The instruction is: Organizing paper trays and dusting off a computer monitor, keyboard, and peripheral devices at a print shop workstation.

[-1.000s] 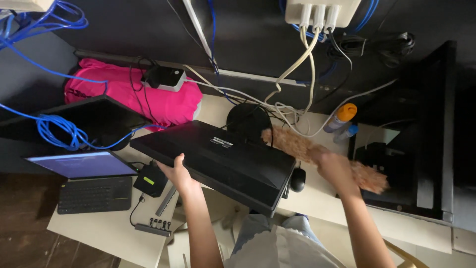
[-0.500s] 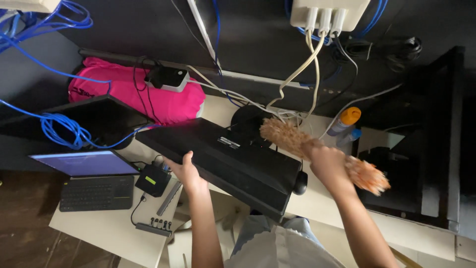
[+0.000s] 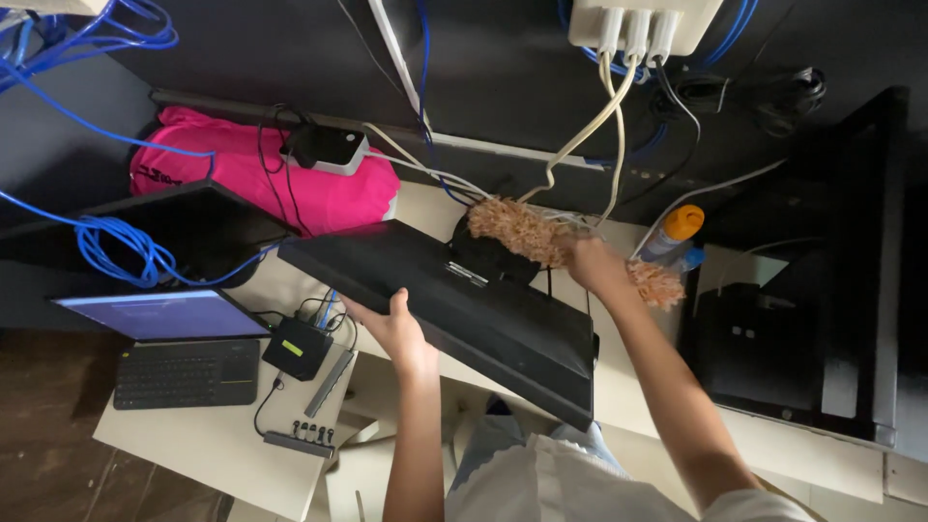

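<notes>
At the far left, a laptop (image 3: 159, 314) with a lit screen and a dark keyboard (image 3: 188, 372) sit on the pale table (image 3: 222, 449), with loops of blue cable (image 3: 116, 246) lying over a dark panel behind them. Just right of the keyboard lie a small black box (image 3: 298, 348) and a slim adapter strip (image 3: 300, 440). A pink cloth (image 3: 242, 184) is bunched at the far side with a small white-and-black device (image 3: 329, 150) on top.

The left hand (image 3: 396, 333) takes the near lower edge of a black monitor (image 3: 454, 309), its grip closed on that edge, thumb over the back and fingers hidden beneath. The monitor sits mid-table, tilted back-side up, its round stand mount (image 3: 488, 256) showing. It looks rigid, fairly heavy and smooth-shelled, so the frame edge is likely the safe hold; the screen face would probably mark or crack under pressure.

The right hand (image 3: 594, 266) has its grip closed around the middle of a fluffy tan duster (image 3: 527, 232), whose head lies against the mount, its other end poking out to the right. The duster looks light and soft, easily bent.

Right of it stands a spray can with an orange cap (image 3: 677, 232), then a black cabinet (image 3: 802, 329).
</notes>
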